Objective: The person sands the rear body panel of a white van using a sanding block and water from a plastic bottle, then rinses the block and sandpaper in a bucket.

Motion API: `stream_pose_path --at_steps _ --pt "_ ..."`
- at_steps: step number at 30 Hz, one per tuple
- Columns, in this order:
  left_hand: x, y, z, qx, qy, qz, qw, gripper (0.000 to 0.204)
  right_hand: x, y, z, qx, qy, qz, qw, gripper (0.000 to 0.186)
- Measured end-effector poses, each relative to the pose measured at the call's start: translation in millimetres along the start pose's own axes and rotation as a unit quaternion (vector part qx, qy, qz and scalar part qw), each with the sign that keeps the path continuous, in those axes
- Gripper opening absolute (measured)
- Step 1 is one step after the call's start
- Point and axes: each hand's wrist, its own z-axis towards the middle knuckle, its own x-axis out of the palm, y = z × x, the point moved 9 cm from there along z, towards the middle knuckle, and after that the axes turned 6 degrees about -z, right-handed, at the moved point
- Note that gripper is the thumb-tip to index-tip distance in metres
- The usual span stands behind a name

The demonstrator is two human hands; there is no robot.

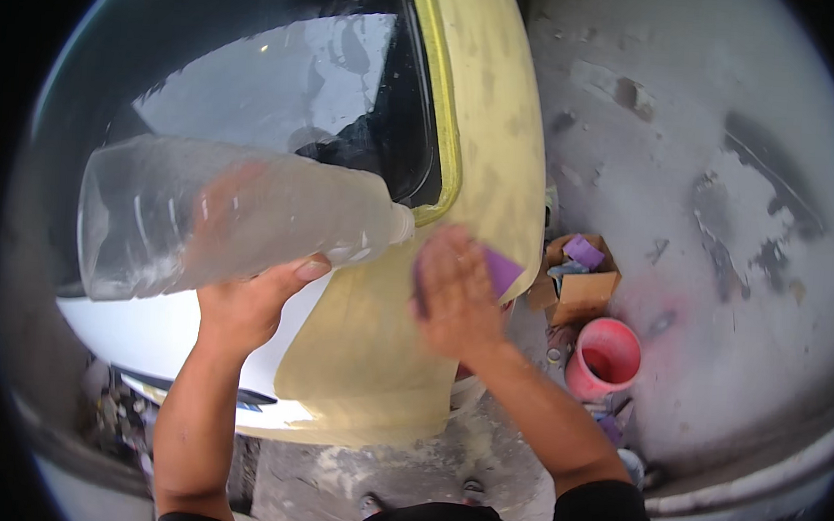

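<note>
body-repair workshop: yellow-coated vehicle panel (364, 371), stained floor (316, 477), red bucket (581, 379).

The left grip (245, 301) is curled closed, thumb (311, 268) pointing right, with the left forearm (196, 419) rising steeply beneath it, while the right grip (458, 296) stretches out flat, the right forearm (550, 414) slanting below and right of it.

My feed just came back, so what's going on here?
The person's left hand holds a clear plastic bottle on its side, neck toward the right hand. That hand lies flat over a purple sheet on the car's yellowish panel, near the window. A pinkish-red bucket stands off to the right.
</note>
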Motion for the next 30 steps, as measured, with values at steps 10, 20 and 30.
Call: stream_pose_path --at_steps 10,20,30 --pt "-20 16 14 -0.014 0.103 -0.007 0.995 0.082 12 52 -8 0.039 0.000 -0.011 0.999 0.079" --pt "-17 15 14 -0.015 0.101 -0.013 0.995 0.083 10 70 1 0.076 0.034 -0.004 0.997 0.084" --pt "-2 21 8 -0.034 0.075 -0.021 0.996 0.085 9 51 4 0.079 0.023 -0.004 0.997 0.078"
